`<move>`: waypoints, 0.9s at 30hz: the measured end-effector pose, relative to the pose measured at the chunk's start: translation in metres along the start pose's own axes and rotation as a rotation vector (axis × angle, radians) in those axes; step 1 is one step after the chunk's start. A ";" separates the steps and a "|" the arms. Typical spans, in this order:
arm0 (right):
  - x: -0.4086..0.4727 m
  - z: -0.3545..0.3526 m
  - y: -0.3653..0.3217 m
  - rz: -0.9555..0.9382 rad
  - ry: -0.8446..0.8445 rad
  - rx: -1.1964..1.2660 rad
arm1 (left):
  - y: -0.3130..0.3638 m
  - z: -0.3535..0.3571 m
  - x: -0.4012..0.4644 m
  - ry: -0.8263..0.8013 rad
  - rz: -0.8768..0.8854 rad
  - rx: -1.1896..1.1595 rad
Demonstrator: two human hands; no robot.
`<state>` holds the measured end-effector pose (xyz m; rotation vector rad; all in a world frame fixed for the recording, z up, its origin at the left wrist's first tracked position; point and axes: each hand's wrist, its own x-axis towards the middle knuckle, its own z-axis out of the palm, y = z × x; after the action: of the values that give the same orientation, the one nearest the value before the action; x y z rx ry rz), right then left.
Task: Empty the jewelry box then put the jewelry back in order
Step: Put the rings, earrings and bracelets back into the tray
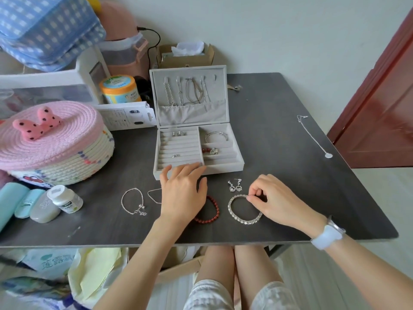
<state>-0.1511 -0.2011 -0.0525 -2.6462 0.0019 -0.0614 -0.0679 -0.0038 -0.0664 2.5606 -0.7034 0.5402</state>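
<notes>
The grey jewelry box (223, 168) stands open mid-table, with chains hanging in its lid, rings in the left slots and a silver bangle (215, 135) in the right part. My right hand (274, 201) pinches the top of a rhinestone bracelet (242, 218) lying on the table. My left hand (182, 189) lies flat with straight fingers, touching the box's front edge. It partly covers a red bead bracelet (212, 211) and a thin chain (154, 194). A silver chain bracelet (134, 201) lies to the left, and a pair of earrings (235, 185) sits before the box.
A long necklace (314, 136) lies near the table's right edge. A pink woven basket (55, 142), a white pill bottle (64, 199) and teal cases (20, 203) crowd the left side. An orange-lidded jar (119, 89) and a cardboard box (185, 55) stand behind.
</notes>
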 end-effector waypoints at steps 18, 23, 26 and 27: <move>0.068 -0.031 -0.022 -0.014 0.452 0.607 | 0.002 -0.004 0.010 -0.065 -0.099 -0.132; 0.097 -0.025 -0.020 -0.004 0.476 0.525 | -0.003 -0.001 0.010 -0.061 -0.097 -0.171; 0.108 -0.019 -0.020 0.024 0.441 0.498 | -0.004 0.000 0.013 -0.046 -0.114 -0.203; 0.111 -0.017 -0.019 0.033 0.420 0.489 | -0.004 0.001 0.016 -0.053 -0.119 -0.222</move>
<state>-0.0413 -0.1936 -0.0238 -2.1018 0.1508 -0.5345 -0.0526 -0.0068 -0.0609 2.3975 -0.5884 0.3365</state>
